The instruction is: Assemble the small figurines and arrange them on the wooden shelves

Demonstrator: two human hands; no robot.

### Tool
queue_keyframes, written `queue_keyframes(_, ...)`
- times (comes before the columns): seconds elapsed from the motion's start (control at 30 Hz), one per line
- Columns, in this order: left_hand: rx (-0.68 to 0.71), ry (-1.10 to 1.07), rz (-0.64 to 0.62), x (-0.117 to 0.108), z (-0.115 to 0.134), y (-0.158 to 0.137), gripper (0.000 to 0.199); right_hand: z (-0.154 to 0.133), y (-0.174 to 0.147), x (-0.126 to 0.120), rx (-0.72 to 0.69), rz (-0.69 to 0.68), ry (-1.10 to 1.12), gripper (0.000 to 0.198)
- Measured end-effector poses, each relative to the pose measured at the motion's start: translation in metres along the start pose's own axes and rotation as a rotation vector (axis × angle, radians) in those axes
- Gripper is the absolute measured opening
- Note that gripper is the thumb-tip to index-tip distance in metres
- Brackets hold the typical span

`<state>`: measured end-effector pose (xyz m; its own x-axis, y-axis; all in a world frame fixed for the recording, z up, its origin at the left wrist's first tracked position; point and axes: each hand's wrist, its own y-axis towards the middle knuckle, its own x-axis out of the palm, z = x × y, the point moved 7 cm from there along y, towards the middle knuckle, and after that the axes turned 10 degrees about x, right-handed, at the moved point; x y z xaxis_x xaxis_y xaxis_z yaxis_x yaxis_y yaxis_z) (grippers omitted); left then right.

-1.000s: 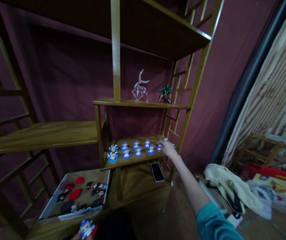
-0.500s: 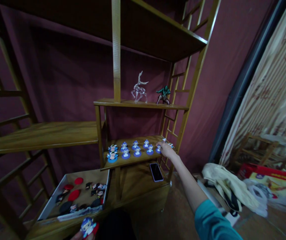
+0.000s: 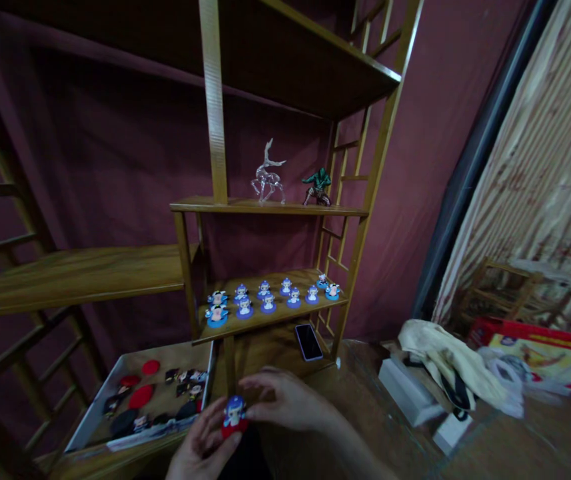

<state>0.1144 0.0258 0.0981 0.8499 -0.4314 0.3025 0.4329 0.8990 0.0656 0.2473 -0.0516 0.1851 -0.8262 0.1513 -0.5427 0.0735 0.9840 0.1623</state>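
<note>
A: What has just changed?

B: The right hand (image 3: 292, 402), a moment ago at the shelf, has drawn back to meet the left hand (image 3: 199, 445). Work now centres on one purple-headed figurine (image 3: 234, 411), held low before the wearer; the shelf figurines (image 3: 268, 303) beyond the fingers stand unhandled.

A: And the fingers?

B: The left pinch the figurine from its left and below. The right are spread, thumb apart from forefinger, just beside it; whether they touch, one cannot tell.

A: Its looks?

B: Upright, pale-bodied, blue at the front, with a red base (image 3: 230, 431) between the left fingers; face detail is too small to read. Beyond the right fingers lies a phone (image 3: 308, 342); left of the left fingers, an open box (image 3: 169, 401) of red and black pieces.
</note>
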Motion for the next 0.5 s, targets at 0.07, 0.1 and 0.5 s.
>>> queue_keyframes(0.07, 0.026, 0.021, -0.029, 0.011, 0.000, -0.001, 0.065, -0.003, -0.006, 0.011, 0.023, 0.001, -0.019, 0.041)
queue_keyframes(0.1, 0.034, 0.033, -0.035, 0.014, -0.001, -0.001, 0.064, -0.004, -0.007, 0.010, 0.031, 0.026, -0.037, 0.037)
queue_keyframes(0.5, 0.140, 0.053, -0.113, 0.051, 0.007, 0.000, 0.070, 0.002, -0.002, -0.073, 0.042, 0.197, 0.089, 0.030)
